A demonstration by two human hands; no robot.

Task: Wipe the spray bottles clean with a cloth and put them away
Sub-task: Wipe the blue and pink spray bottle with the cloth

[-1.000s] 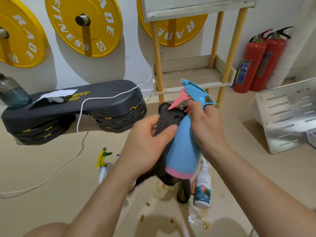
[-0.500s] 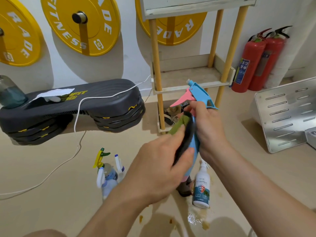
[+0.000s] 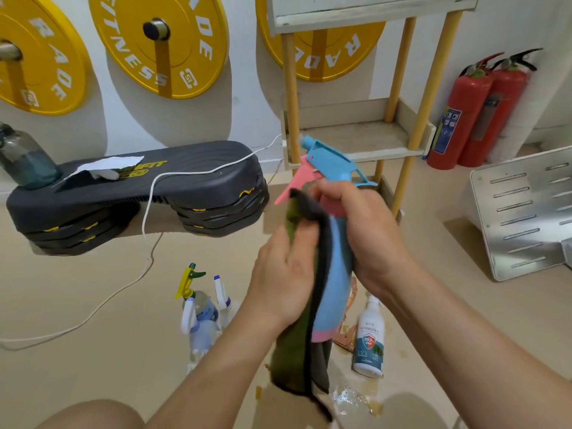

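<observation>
Right hand [image 3: 374,239]: fingers curled tight round the neck of the blue spray bottle [image 3: 335,280], just under the pink trigger [image 3: 295,181]. Nozzle points to 10 o'clock and the pink base hangs toward 6. The bottle is off the floor, centre of view, near upright with a slight tilt.

Left hand [image 3: 284,274]: thumb and fingers pinch the cloth [image 3: 294,351] and press it against the bottle's left flank. The cloth is dark on one face and green on the other. Its top edge folds up to the trigger, and its tail hangs past the bottle base toward 6.

Outward from the grip:
- 5 o'clock: white labelled bottle [image 3: 370,339] standing upright on the floor [image 3: 93,366]; wet patch [image 3: 349,397] near it.
- 8 o'clock: yellow-trigger bottle [image 3: 193,301] on the floor, with a small white sprayer [image 3: 221,292] just beside it. This cluster is blurred, so I can't tell the exact count.
- 9–10 o'clock: dark step platform [image 3: 192,187]. A white cable [image 3: 185,174] runs over it and down to the floor, a white paper scrap [image 3: 102,165] lies on top, and a teal bottle [image 3: 24,159] stands on its far-left end.
- 12 o'clock: wooden rack [image 3: 353,137], lower shelf behind the sprayer head.
- 11–12 o'clock: yellow weight plates [image 3: 133,51] on the wall.
- 2 o'clock: two red fire extinguishers [image 3: 464,119] side by side at the wall.
- 3 o'clock: slotted metal panel [image 3: 526,212], tilted.
</observation>
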